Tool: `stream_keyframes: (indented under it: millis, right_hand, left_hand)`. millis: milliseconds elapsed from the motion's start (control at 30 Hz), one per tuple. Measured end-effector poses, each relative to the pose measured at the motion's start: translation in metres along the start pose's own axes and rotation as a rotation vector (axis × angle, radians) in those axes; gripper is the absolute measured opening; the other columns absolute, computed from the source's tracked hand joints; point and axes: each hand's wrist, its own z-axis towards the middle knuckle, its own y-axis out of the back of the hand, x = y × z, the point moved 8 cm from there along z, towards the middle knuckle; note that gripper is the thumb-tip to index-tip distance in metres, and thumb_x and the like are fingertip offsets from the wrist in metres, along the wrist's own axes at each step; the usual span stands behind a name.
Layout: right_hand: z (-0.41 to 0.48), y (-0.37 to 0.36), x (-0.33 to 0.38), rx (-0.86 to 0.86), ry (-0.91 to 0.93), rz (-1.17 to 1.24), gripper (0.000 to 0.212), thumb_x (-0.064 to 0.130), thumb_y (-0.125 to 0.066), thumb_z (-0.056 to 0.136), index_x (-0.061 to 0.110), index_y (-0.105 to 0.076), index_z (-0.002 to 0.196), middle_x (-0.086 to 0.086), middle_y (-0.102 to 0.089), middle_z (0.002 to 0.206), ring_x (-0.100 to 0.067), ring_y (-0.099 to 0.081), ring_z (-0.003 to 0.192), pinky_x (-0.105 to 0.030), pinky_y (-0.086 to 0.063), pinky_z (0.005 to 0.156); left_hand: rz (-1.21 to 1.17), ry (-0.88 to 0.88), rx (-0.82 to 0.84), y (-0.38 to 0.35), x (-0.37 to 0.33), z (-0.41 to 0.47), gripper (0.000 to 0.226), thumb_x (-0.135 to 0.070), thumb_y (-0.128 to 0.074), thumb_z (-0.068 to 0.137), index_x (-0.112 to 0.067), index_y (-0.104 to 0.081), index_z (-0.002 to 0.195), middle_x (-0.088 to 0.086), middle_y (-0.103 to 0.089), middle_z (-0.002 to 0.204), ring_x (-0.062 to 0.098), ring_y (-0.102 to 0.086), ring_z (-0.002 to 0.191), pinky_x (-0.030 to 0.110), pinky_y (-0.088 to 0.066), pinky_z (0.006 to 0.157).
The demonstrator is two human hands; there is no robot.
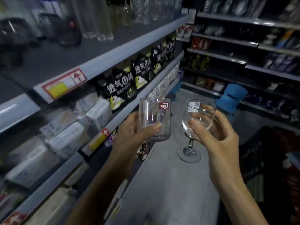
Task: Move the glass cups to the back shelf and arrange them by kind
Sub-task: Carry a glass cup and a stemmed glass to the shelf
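The head view looks down a dim shop aisle, blurred at the edges. The left hand [129, 135] holds a clear, straight-sided glass tumbler with a small red sticker [154, 114] upright in the air. Its thumb [152, 128] is pressed across the near wall low down, and the other fingers curl round the far side. Just beside it, not touching, the right hand [217, 135] grips a clear stemmed wine glass with a white label [201, 111]. It holds the glass by the bowl, thumb on the near side and fingers wrapped behind, with the stem and round foot hanging free below. Both glasses are above the grey floor, off any shelf. To the left runs a grey metal shelf unit [129, 51]. Its top board carries a row of tall clear glassware [103, 21], too smeared to sort by kind. Black-and-green packets [123, 88] and white boxes [97, 114] sit on the levels beneath. A blue plastic stool [230, 98] stands at the aisle's far end, before dark shelving. The step in hand looks like the carry: two different kinds of glass, one per hand, on the way to be placed. Which shelf counts as the back one cannot be told from here. The next move probably calls for setting each glass down upright with its own kind, tumbler with tumblers and stemware apart, foot first and without knocking its neighbours.
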Motion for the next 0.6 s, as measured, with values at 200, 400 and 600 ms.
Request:
stream_keyframes:
  millis: [200, 400, 600]
  right_hand:
    - [0.116, -0.021, 0.000, 0.047, 0.020, 0.015, 0.047, 0.022, -0.078, 0.081, 0.015, -0.067, 0.126, 0.002, -0.077, 0.113, -0.012, -0.074, 0.104, -0.029, -0.061, 0.089]
    - [0.236, -0.031, -0.023, 0.136, 0.009, 0.046, 0.052, 0.018, -0.082, 0.076, 0.019, -0.068, 0.126, 0.006, -0.077, 0.113, -0.007, -0.074, 0.102, -0.018, -0.058, 0.081]
    - [0.368, -0.028, -0.045, 0.250, 0.009, 0.083, 0.055, 0.016, -0.082, 0.076, 0.016, -0.066, 0.129, 0.005, -0.076, 0.115, -0.008, -0.073, 0.104, -0.019, -0.058, 0.081]
  left_hand:
    - [0.030, -0.086, -0.034, -0.011, -0.046, 0.110, 0.054, -0.030, -0.080, 0.079, -0.016, -0.063, 0.129, 0.007, -0.076, 0.120, 0.028, -0.075, 0.106, 0.050, -0.059, 0.093]
    - [0.088, -0.139, -0.087, -0.031, -0.061, 0.219, 0.050, -0.027, -0.082, 0.083, -0.017, -0.064, 0.129, 0.007, -0.076, 0.121, 0.028, -0.075, 0.107, 0.052, -0.057, 0.095]
    - [0.147, -0.185, -0.163, -0.074, -0.072, 0.327, 0.040, -0.021, -0.076, 0.085, -0.017, -0.067, 0.124, 0.002, -0.078, 0.114, 0.020, -0.076, 0.101, 0.025, -0.061, 0.079]
